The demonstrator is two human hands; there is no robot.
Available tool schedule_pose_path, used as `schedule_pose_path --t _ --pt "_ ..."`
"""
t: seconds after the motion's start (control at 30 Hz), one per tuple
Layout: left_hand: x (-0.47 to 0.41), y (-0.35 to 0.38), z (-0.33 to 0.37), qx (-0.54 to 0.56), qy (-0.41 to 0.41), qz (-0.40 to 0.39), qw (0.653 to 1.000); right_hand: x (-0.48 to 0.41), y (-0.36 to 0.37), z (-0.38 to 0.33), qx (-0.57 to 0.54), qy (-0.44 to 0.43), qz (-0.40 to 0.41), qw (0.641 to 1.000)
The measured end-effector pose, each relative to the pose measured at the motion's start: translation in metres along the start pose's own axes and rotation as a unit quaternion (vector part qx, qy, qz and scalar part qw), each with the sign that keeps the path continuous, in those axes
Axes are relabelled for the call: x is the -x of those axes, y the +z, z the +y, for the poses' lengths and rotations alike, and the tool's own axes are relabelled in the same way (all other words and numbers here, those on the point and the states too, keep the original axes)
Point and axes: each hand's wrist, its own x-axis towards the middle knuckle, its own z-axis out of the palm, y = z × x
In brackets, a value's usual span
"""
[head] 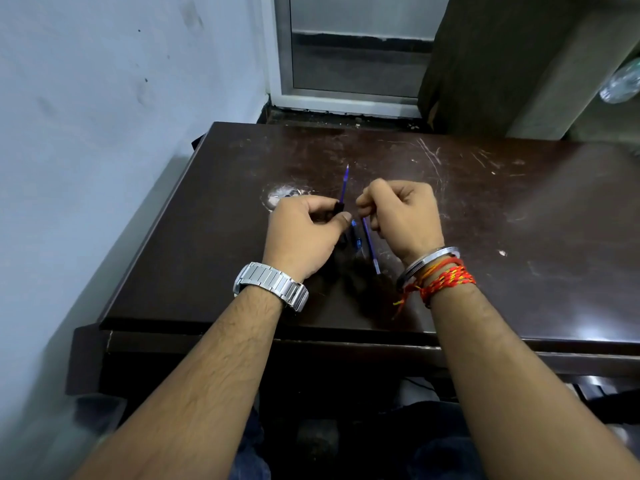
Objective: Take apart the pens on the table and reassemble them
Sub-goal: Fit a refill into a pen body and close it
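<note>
Dark scratched table (485,209) set against a pale wall. Near its middle, left hand (304,233) is closed around a dark pen barrel, a blue refill (344,183) sticking out toward the far edge. Right hand (401,216), just beside it, has its fingers pinched together; what they hold cannot be told. Second blue refill (371,245) lies on the table between the wrists. Steel watch (272,284) on left wrist, red threads (446,280) on right.
</note>
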Motion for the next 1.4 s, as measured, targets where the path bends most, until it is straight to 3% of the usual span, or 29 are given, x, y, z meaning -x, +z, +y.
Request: schedule_pose_path --t 0.07,0.17,0.27,0.4,0.5,0.6,0.7,0.83,0.97,1.1,1.4 --pt "-0.001 -0.001 0.000 0.007 -0.012 0.016 1.000 -0.003 -0.002 0.003 0.099 -0.012 0.023 0.995" --pt "-0.001 -0.001 0.000 -0.006 -0.013 0.024 1.000 -0.002 -0.002 0.010 0.272 -0.017 -0.056 0.961" --pt "-0.001 0.000 0.001 -0.011 -0.016 0.024 1.000 -0.001 0.003 0.015 0.314 0.006 -0.099 0.944" --pt "-0.001 0.000 0.001 -0.021 -0.019 0.020 0.999 -0.002 0.009 0.016 0.323 0.011 -0.086 0.942" --pt "-0.001 -0.001 0.000 -0.022 -0.017 0.016 0.999 -0.001 0.009 0.012 0.271 -0.009 -0.017 0.962" --pt "-0.001 0.000 -0.001 -0.024 -0.013 0.009 1.000 -0.002 0.010 0.004 0.140 -0.023 0.061 0.988" --pt "0.000 0.000 0.000 -0.028 -0.006 -0.002 1.000 -0.005 0.013 0.000 -0.014 0.011 0.081 0.997" --pt "-0.001 0.001 -0.001 -0.048 0.000 -0.019 0.999 -0.006 0.016 -0.007 -0.219 0.083 0.078 0.969" --pt "0.000 0.001 0.000 -0.055 0.000 -0.042 0.998 -0.001 0.013 -0.018 -0.338 0.117 0.055 0.932" --pt "0.002 0.002 0.001 -0.059 0.006 -0.044 0.997 0.002 0.010 -0.022 -0.360 0.130 0.033 0.923" --pt "0.002 0.001 0.002 -0.046 0.016 -0.039 0.998 -0.001 0.016 -0.013 -0.278 0.126 0.006 0.952"
